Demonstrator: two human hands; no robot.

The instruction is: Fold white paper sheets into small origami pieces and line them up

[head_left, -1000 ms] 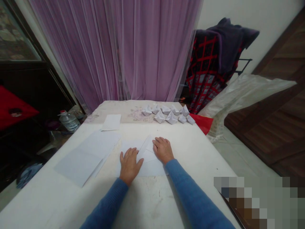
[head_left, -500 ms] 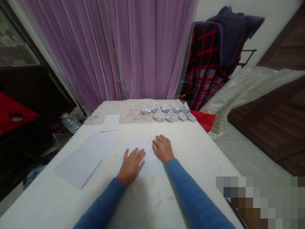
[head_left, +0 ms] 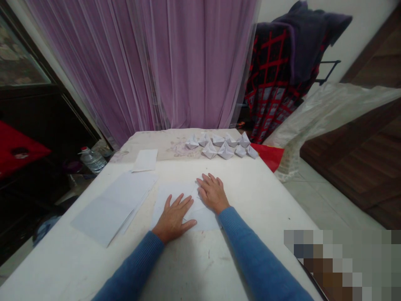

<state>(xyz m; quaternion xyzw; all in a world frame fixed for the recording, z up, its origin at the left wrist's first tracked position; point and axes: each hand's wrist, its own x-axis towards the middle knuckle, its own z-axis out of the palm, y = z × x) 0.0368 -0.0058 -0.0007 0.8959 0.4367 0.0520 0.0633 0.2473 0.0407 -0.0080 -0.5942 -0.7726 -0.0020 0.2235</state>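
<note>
A sheet of white paper [head_left: 205, 220] lies flat on the table under both my hands, with a folded flap or smaller piece showing between them. Fingers spread, my left hand [head_left: 176, 218] rests flat on its left part, the thumb pointing right. My right hand [head_left: 213, 193] presses on the upper right part, palm down with the fingers stretched forward and left. Part of the paper is hidden beneath the hands. At the far right of the table stand several folded paper boats [head_left: 225, 151] in two rows.
Left of my hands lies a stack of white sheets [head_left: 109, 207], with a smaller folded white paper [head_left: 145, 160] behind it. The white table [head_left: 250, 188] has a floral cloth [head_left: 163, 146] at its far end. A water bottle [head_left: 93, 159] stands beyond the left edge.
My right hand has slid slightly left over the paper and its fingers have straightened. My left thumb has spread out to the right. The raised fold between the hands now lies flatter.
</note>
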